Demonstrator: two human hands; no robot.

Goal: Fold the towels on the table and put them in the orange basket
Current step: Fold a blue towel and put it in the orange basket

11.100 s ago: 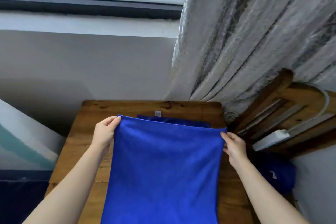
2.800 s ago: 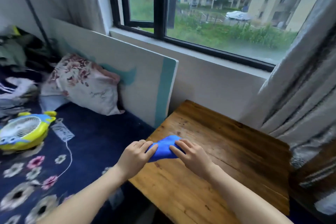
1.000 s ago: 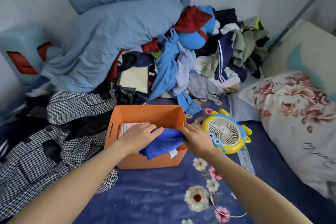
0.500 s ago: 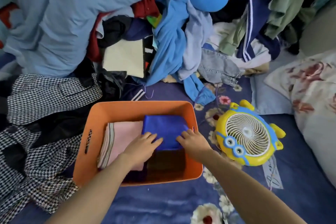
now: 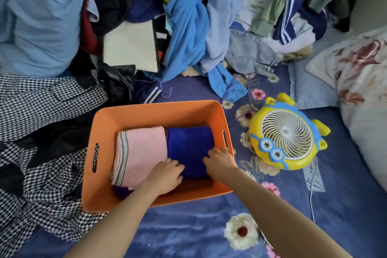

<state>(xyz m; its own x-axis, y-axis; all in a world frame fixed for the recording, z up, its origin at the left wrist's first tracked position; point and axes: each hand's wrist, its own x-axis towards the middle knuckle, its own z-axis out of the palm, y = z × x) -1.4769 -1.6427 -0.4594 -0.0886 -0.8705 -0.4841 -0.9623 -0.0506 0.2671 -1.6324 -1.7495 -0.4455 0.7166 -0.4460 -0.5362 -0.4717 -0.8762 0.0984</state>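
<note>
Blue towel folded in orange basket beside pink towel; both hands' grip released, flat on it.

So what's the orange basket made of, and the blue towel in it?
The orange basket looks like smooth matte plastic: stiff even walls, rounded corners, cut-out handle slots. The blue towel looks like soft plush cloth, probably microfibre: a fuzzy, slightly shiny surface, folded flat beside the pink towel.

Hands on blue towel in basket
</note>
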